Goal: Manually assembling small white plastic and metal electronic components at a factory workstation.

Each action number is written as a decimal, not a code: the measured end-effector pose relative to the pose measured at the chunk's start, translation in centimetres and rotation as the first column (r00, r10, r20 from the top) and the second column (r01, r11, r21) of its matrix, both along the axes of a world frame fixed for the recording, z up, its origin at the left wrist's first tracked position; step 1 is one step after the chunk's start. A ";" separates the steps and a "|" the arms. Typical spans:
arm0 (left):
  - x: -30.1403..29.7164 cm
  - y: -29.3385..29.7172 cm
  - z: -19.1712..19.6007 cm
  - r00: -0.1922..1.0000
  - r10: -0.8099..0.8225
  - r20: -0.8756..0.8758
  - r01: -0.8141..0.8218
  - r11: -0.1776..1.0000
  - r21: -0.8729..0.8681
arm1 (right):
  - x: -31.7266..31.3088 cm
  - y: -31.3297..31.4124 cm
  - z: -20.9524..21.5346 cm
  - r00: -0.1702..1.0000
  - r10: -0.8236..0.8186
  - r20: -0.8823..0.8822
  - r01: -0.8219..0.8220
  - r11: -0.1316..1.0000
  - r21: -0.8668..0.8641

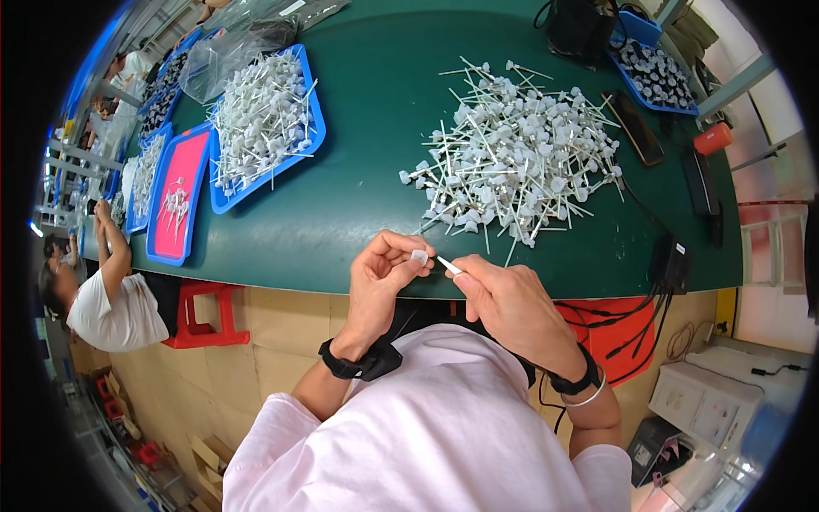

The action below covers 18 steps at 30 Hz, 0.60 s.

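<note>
At the table's front edge, my left hand [388,269] pinches a small white plastic piece [419,256] between thumb and fingers. My right hand [508,299] grips a slim white stick [448,265], whose dark tip points at that piece. Whether the tip touches it, I cannot tell. Beyond my hands lies a loose pile of white plastic heads with thin stems [516,154] on the green table [367,179].
A blue tray [318,128] of similar pieces stands to the left, beside a pink-lined tray [175,200]. At the right lie a phone [633,128], a black adapter [672,264] with cables, and a blue tray of dark parts [655,75]. A co-worker [119,307] sits at the left.
</note>
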<state>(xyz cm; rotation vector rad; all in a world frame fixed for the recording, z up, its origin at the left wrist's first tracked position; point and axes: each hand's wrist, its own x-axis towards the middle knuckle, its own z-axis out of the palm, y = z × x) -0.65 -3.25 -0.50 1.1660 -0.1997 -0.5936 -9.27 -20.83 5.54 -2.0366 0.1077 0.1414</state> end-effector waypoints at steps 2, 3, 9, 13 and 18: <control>0.0 -0.1 0.2 1.000 -0.003 -0.019 0.003 1.000 0.002 | -0.1 0.2 -0.5 0.999 -0.004 0.046 0.005 1.000 -0.016; 0.0 -0.1 0.2 1.000 -0.003 -0.018 0.003 1.000 -0.002 | -0.2 0.2 -0.8 0.998 -0.008 0.069 0.010 1.000 -0.023; 0.0 -0.1 0.2 1.000 0.001 -0.026 -0.001 1.000 -0.005 | -0.2 0.3 -1.2 0.997 -0.018 0.075 0.020 0.999 -0.026; 0.0 -0.1 0.1 0.999 -0.002 -0.035 0.002 1.000 -0.017 | -0.4 0.3 -1.6 0.998 -0.019 0.053 0.020 1.000 -0.023; 0.2 0.3 -0.6 0.998 -0.017 -0.056 0.015 0.999 -0.038 | -0.5 0.4 -1.8 0.998 -0.019 0.065 0.020 1.000 -0.010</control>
